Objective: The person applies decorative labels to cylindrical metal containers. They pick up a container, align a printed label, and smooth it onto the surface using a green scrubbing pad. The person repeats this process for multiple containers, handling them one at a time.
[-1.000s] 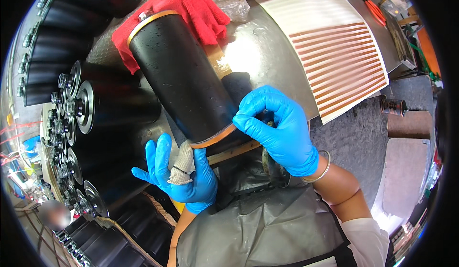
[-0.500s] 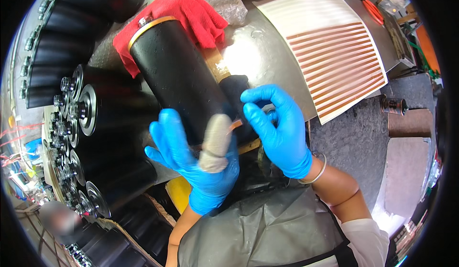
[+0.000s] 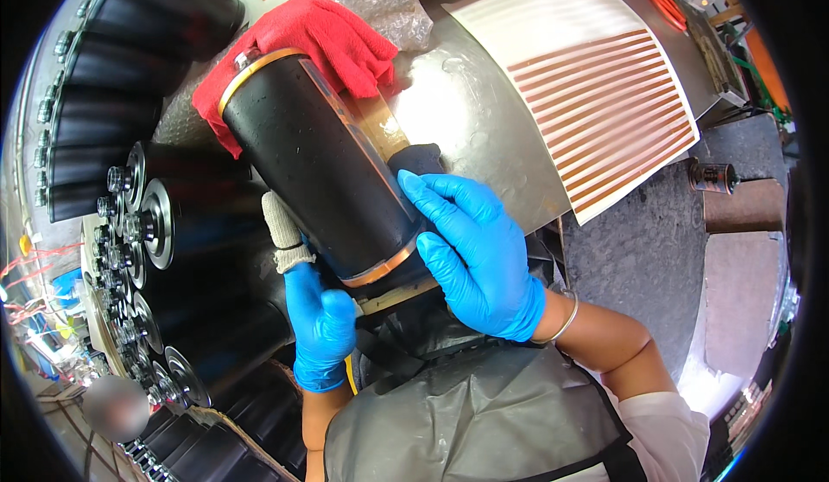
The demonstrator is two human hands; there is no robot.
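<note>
A black roller (image 3: pixel 315 158) with copper-coloured end bands lies at a slant in front of me. Along its right side runs a narrow copper-edged strip (image 3: pixel 345 119). My left hand (image 3: pixel 321 318), in a blue glove, is at the roller's lower left. One digit wears a knitted cloth sleeve (image 3: pixel 283 230) and points up along that side; the other fingers are partly hidden. My right hand (image 3: pixel 479 262), also gloved, has its fingers stretched out. Its fingertips touch the roller's lower right side, and its thumb is by the lower end. A red cloth (image 3: pixel 345 37) lies behind the roller.
Several black rollers with metal shaft ends (image 3: pixel 160 223) crowd the left. On the metal table (image 3: pixel 484 128) lie a sheet with brown stripes (image 3: pixel 604 107), bubble wrap (image 3: pixel 380 7) and a dark cloth (image 3: pixel 419 158). Orange-handled scissors (image 3: pixel 665 6) and a small can (image 3: pixel 713 176) are at the right.
My left hand has moved from in front of the roller to its left side. My right hand has come down and left against it. The roller has turned, bringing the strip into view.
</note>
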